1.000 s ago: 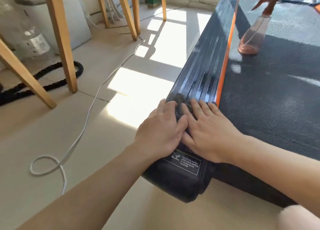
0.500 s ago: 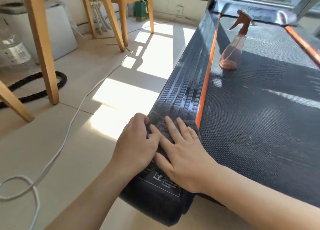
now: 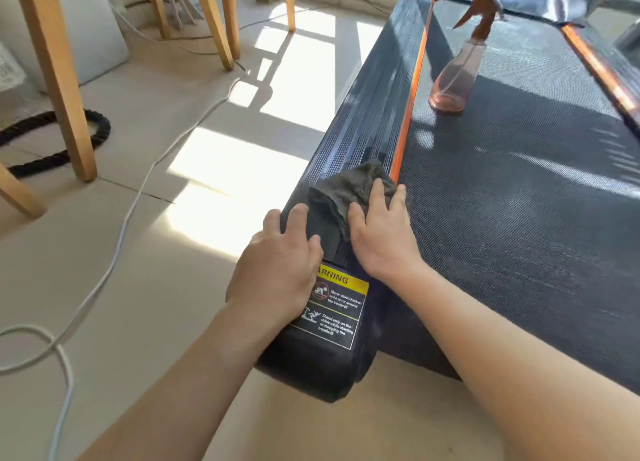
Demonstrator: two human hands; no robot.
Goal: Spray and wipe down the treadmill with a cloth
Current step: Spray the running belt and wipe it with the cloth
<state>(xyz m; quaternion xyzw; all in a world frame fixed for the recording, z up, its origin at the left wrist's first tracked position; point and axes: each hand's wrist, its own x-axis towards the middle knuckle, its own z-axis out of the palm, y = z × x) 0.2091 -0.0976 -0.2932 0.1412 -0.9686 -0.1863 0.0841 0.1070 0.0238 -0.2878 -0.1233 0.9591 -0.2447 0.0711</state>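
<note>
The treadmill (image 3: 519, 200) fills the right half of the head view, with a dark belt, orange trim and a ribbed black left side rail (image 3: 367, 128). A dark grey cloth (image 3: 349, 186) lies bunched on that rail near its rear end. My right hand (image 3: 381, 232) presses flat on the cloth with straight fingers. My left hand (image 3: 280, 263) rests beside it on the rail's outer edge, fingers lightly bent, over a yellow warning sticker (image 3: 336, 308). A pink spray bottle (image 3: 457, 65) stands upright on the belt farther ahead, untouched.
Wooden chair and table legs (image 3: 59, 79) stand on the tiled floor to the left. A white cable (image 3: 145, 183) runs across the floor and loops near my left forearm. A thick black rope (image 3: 69, 138) lies behind the legs. Sunlit patches fall beside the rail.
My hands have spread apart, uncovering the cloth, which now sits farther up the rail under my right hand. The warning sticker has come into view. The camera tilted up.
</note>
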